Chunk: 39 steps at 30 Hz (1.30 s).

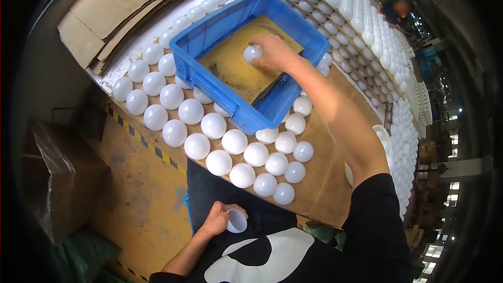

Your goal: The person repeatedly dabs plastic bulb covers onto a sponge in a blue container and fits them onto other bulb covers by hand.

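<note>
My right hand (273,52) is closed around a white bulb cover (252,54), holding it at the surface of a yellow foam pad (236,63). That pad is stained dark in places and lies inside a blue plastic bin (212,79). Low in front of my body, my left hand (217,218) grips a second white cover (237,221), its round open end facing up toward me. Rows of round white bulb covers (197,146) stand on the brown board around the bin. My right fingertips are partly hidden behind the cover they hold.
Stacked layers of white bulb covers (346,26) rise at the right and back. Flattened cardboard sheets (112,10) lie at the far left. A cardboard box (68,178) stands on the floor, left of the table. Another person (396,10) is in the background at upper right.
</note>
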{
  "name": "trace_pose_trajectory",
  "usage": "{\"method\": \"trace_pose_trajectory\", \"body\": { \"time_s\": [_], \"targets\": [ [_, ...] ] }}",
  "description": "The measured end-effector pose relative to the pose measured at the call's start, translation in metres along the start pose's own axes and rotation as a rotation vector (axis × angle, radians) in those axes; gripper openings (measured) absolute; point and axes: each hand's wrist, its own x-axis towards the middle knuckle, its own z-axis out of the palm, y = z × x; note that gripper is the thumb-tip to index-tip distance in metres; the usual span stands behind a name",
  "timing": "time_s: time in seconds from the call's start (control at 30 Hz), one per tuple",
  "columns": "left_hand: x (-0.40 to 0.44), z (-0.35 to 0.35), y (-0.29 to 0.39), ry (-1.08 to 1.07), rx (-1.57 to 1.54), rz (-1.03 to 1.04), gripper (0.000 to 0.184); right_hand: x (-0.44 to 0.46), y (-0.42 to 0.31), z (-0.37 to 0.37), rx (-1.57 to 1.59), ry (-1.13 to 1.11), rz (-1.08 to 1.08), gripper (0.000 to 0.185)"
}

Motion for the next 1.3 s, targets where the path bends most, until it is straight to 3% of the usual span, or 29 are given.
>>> {"method": "trace_pose_trajectory", "body": {
  "time_s": [0.13, 0.27, 0.33, 0.4, 0.47, 0.57, 0.77, 0.83, 0.97, 1.03, 1.13, 1.3],
  "targets": [
    [-0.005, 0.011, -0.002, -0.007, 0.030, 0.030, 0.041, 0.002, -0.008, -0.004, 0.008, -0.035, 0.091, 0.055],
    [-0.012, 0.027, -0.005, 0.009, 0.080, 0.003, 0.040, -0.001, 0.002, -0.012, 0.061, 0.104, 0.085, 0.058],
    [-0.017, 0.030, -0.007, -0.004, 0.103, 0.003, 0.040, -0.016, 0.007, -0.033, 0.471, 0.106, 0.257, 0.058],
    [-0.019, 0.037, -0.008, 0.001, 0.113, -0.021, 0.040, -0.046, 0.010, -0.056, 0.558, 0.152, 0.291, 0.060],
    [-0.019, 0.040, -0.012, 0.014, 0.148, 0.003, 0.042, -0.091, 0.018, -0.068, 0.631, 0.312, 0.112, 0.062],
    [-0.014, 0.050, -0.008, 0.006, 0.149, -0.048, 0.043, -0.174, 0.028, -0.071, 0.682, 0.349, 0.191, 0.061],
    [0.006, 0.074, 0.006, -0.151, 0.254, -0.082, 0.044, -0.274, 0.066, 0.007, 0.365, 0.335, 0.485, 0.056],
    [0.018, 0.086, 0.010, -0.215, 0.343, -0.093, 0.042, -0.284, 0.067, 0.029, 0.292, 0.147, 0.606, 0.056],
    [0.042, 0.102, 0.011, -0.237, 0.525, -0.011, 0.045, -0.297, 0.069, 0.060, 0.268, 0.104, 0.625, 0.064],
    [0.050, 0.104, 0.010, -0.221, 0.544, -0.021, 0.042, -0.304, 0.080, 0.087, 0.507, 0.406, 0.496, 0.068],
    [0.055, 0.108, 0.011, -0.195, 0.571, -0.029, 0.040, -0.308, 0.070, 0.110, 0.732, 0.554, 0.425, 0.074],
    [0.058, 0.105, 0.002, -0.180, 0.582, -0.031, 0.040, -0.304, 0.049, 0.134, 0.694, 0.680, 0.440, 0.072]
  ]
}}
